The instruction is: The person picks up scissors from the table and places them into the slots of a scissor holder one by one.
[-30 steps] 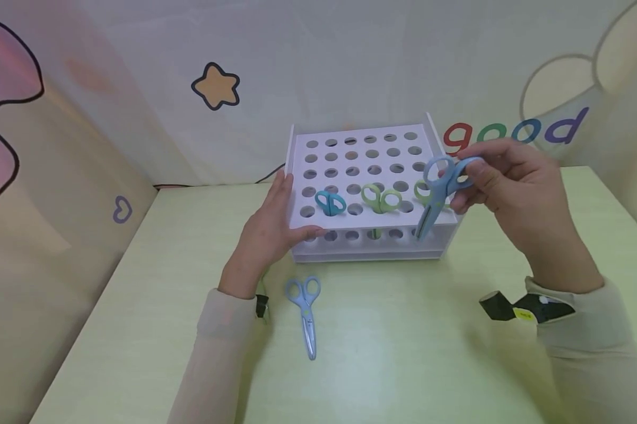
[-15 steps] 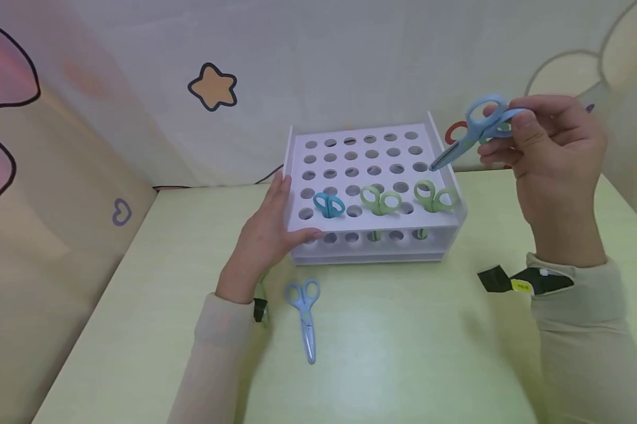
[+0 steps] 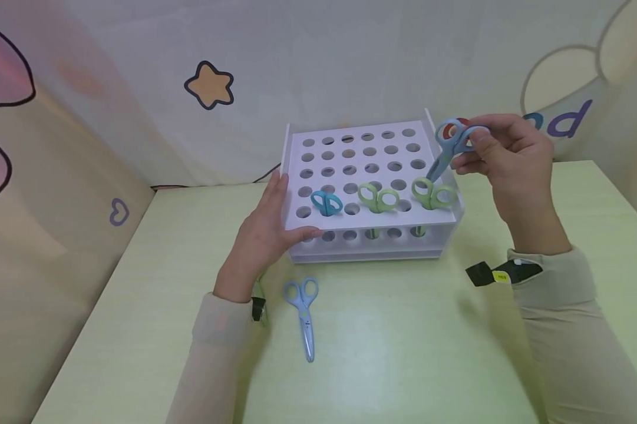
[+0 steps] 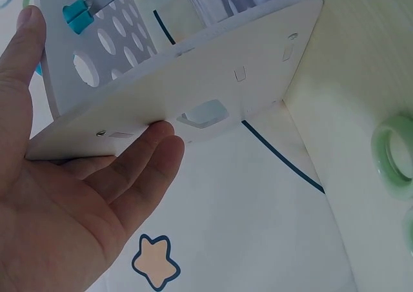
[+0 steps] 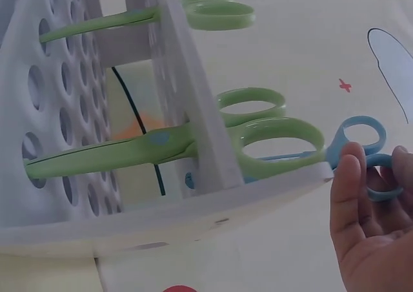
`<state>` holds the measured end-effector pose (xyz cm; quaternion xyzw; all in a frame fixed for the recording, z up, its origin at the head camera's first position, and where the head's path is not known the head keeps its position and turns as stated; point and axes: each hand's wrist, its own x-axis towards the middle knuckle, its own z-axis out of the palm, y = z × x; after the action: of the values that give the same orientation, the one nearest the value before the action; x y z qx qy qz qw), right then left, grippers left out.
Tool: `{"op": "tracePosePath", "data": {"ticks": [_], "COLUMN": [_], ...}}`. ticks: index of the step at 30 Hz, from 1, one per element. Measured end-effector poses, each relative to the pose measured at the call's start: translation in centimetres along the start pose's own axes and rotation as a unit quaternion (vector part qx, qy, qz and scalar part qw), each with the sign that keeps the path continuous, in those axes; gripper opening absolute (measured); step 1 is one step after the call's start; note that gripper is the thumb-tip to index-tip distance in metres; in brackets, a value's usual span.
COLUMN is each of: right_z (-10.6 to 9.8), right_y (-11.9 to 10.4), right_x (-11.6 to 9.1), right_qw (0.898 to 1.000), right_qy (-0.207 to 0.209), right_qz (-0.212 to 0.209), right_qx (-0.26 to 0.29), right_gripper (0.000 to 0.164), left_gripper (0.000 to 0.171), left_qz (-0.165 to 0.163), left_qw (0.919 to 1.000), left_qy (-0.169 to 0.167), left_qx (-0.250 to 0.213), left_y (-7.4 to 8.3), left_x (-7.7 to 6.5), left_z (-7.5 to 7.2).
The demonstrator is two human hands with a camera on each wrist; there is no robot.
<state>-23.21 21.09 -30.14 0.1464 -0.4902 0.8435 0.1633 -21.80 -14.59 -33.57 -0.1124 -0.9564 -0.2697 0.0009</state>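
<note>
My left hand (image 3: pixel 257 235) grips the left side of a white rack (image 3: pixel 360 225) with round holes, thumb on its front edge and fingers against the side panel (image 4: pixel 213 85). A pair of light blue scissors (image 3: pixel 444 158) is pinched by one handle loop in my right hand (image 3: pixel 517 162). Their blades slant down at the rack's right side, the tip overlapping the holes behind the right green scissors (image 3: pixel 429 201). Teal scissors (image 3: pixel 326 204) and another green pair (image 3: pixel 376 205) also stand in the front row, handles up.
Another light blue pair of scissors (image 3: pixel 305 318) lies on the table (image 3: pixel 392 341) in front of the rack. Beside my left wrist lies a partly hidden green pair, its handle loop (image 4: pixel 382 156) showing in the left wrist view. A printed cloth (image 3: pixel 318 65) hangs behind.
My right hand first lifted the light blue scissors up and to the right, then brought them back left and down to the rack's right side. My left hand stays on the rack.
</note>
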Motion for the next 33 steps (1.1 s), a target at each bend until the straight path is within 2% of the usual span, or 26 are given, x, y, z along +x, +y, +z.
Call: {"op": "tracePosePath", "data": {"ticks": [10,15,23,26,30,33], "right_z": [-0.7,-1.2,-1.6,-1.6,-1.6,-1.5], "right_y": [0.8,1.2,1.8,2.0,2.1,2.2], "right_x": [0.1,0.2,0.3,0.3,0.3,0.3], "right_qw": [0.996,0.988,0.975,0.963,0.935,0.917], "right_qy": [0.016,0.025,0.002,0.002,0.006,0.003], "right_qz": [0.048,0.072,0.110,0.132,0.173,0.199], "right_qx": [-0.067,-0.132,-0.194,-0.235,-0.311,-0.347], "right_gripper": [0.027,0.026,0.025,0.026,0.031,0.034], "left_gripper": [0.116,0.117,0.117,0.117,0.117,0.117], "left_qz": [0.004,0.005,0.000,-0.001,-0.003,-0.004], "left_qw": [0.9999,0.9999,1.0000,1.0000,0.9999,1.0000], "left_qy": [-0.001,-0.002,0.000,-0.001,-0.001,-0.001], "left_qx": [-0.013,-0.012,-0.010,-0.010,-0.010,-0.008], "left_y": [0.2,0.2,0.1,0.1,0.0,-0.1], "left_x": [0.4,0.5,0.3,0.2,0.1,0.1], "left_z": [0.0,0.0,0.0,0.1,0.1,0.1]}}
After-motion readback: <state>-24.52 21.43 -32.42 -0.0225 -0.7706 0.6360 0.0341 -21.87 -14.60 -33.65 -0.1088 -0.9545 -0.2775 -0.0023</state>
